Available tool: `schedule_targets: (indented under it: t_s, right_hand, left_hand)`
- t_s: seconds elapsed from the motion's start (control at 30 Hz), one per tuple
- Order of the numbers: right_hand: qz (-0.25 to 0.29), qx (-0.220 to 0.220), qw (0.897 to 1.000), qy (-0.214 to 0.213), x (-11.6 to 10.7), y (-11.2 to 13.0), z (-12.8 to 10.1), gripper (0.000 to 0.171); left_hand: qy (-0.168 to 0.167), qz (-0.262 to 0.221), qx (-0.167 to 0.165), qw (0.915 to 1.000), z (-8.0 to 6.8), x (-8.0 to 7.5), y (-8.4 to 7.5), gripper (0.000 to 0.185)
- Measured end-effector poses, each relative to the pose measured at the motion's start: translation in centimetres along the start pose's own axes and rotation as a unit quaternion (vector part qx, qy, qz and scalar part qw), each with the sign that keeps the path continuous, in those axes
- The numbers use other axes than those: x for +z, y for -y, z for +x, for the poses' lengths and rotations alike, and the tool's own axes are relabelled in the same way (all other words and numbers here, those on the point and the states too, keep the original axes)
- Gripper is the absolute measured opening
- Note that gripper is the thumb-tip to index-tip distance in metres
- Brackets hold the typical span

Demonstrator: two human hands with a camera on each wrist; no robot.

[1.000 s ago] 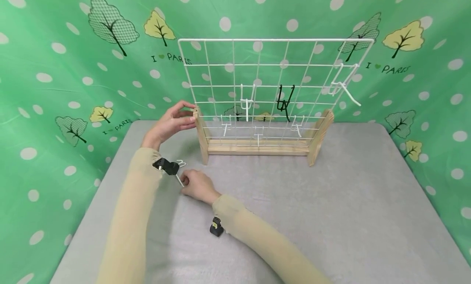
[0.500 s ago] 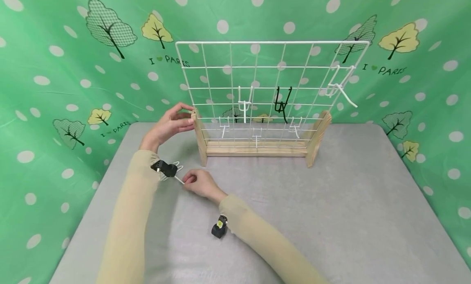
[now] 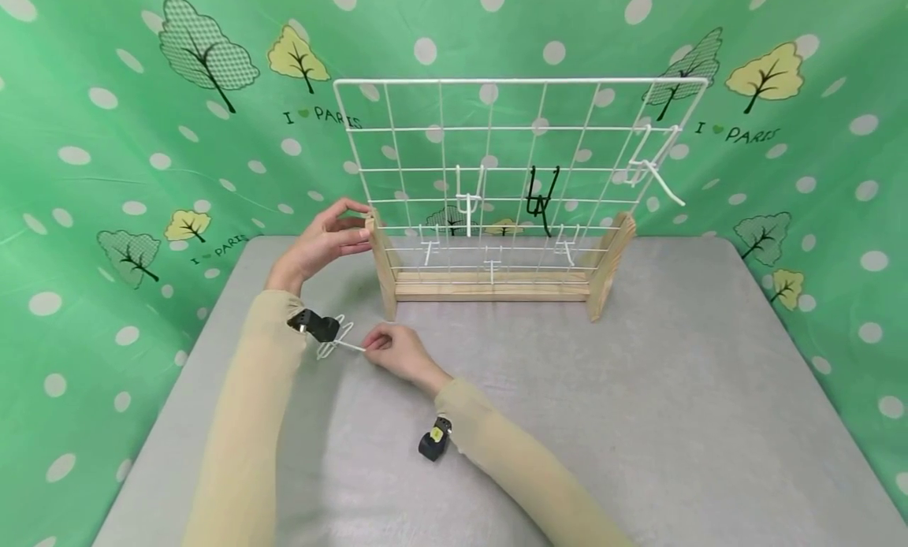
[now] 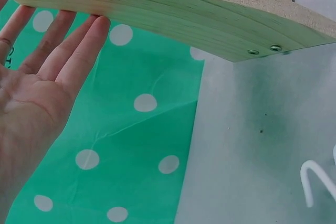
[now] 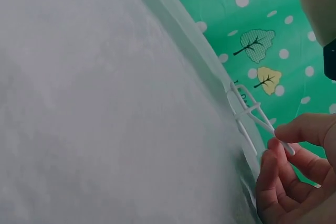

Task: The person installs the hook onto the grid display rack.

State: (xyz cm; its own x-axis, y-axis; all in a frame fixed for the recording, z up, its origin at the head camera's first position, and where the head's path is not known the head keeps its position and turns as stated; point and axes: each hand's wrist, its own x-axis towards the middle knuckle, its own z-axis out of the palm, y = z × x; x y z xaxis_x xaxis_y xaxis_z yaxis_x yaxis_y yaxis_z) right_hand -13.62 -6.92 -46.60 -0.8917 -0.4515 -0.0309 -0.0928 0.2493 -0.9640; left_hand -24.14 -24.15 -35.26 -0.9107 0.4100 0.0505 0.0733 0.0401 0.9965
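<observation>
At the rack's left end my left hand (image 3: pixel 322 236) holds the wooden upright (image 3: pixel 384 265) between thumb and fingers. The left wrist view shows the fingertips (image 4: pixel 100 22) against the wood's flat side. My right hand (image 3: pixel 406 354) pinches a white wire hook (image 3: pixel 347 344) by its prong, low over the table in front of the left upright. Its double-wire back points left, partly behind the left wrist camera. The right wrist view shows the hook (image 5: pixel 251 106) with thumb and fingertips on its end. A white wire grid (image 3: pixel 496 128) stands in the wooden base (image 3: pixel 489 296).
Several white hooks hang on the grid, one of them a long-armed hook (image 3: pixel 656 173) at the right edge. A black hook (image 3: pixel 541 196) hangs near the middle. A grey-covered table (image 3: pixel 674 389) lies below, with a green dotted curtain (image 3: pixel 234 137) around it.
My right hand has moved slightly right, and the pinched hook has turned flatter, more of its back now showing. My left hand stays on the upright. The view has shifted a little.
</observation>
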Motion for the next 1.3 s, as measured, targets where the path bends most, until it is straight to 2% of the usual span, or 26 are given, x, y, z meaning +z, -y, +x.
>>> schedule_targets:
  t_s: [0.33,0.7,0.87,1.0,1.2,1.3]
  right_hand:
    - [0.012,0.041,0.998,-0.055,-1.0,-0.9,-0.2,0.010]
    - [0.078,0.070,0.992,-0.063,-1.2,-1.0,-0.3,0.004]
    - [0.122,0.088,0.985,-0.084,-1.1,-0.9,-0.2,0.006]
    - [0.174,0.104,0.973,-0.107,-1.1,-0.6,-0.1,0.007]
    - [0.236,0.083,0.960,-0.125,-1.1,-0.5,-0.1,0.010]
    - [0.229,0.059,0.963,-0.129,-1.3,-0.2,-0.3,0.009]
  left_hand:
    - [-0.004,0.014,-0.002,0.9999,-0.1,0.2,-0.1,0.028]
    - [-0.006,0.024,-0.006,0.9997,-0.1,0.2,0.0,0.028]
    - [-0.007,0.023,-0.004,0.9997,-0.1,0.0,0.1,0.029]
    - [-0.008,0.024,-0.003,0.9997,-0.1,-0.1,0.2,0.030]
    - [-0.010,0.018,-0.001,0.9998,0.0,-0.1,0.3,0.029]
    - [-0.009,0.017,0.000,0.9998,-0.1,-0.1,0.3,0.029]
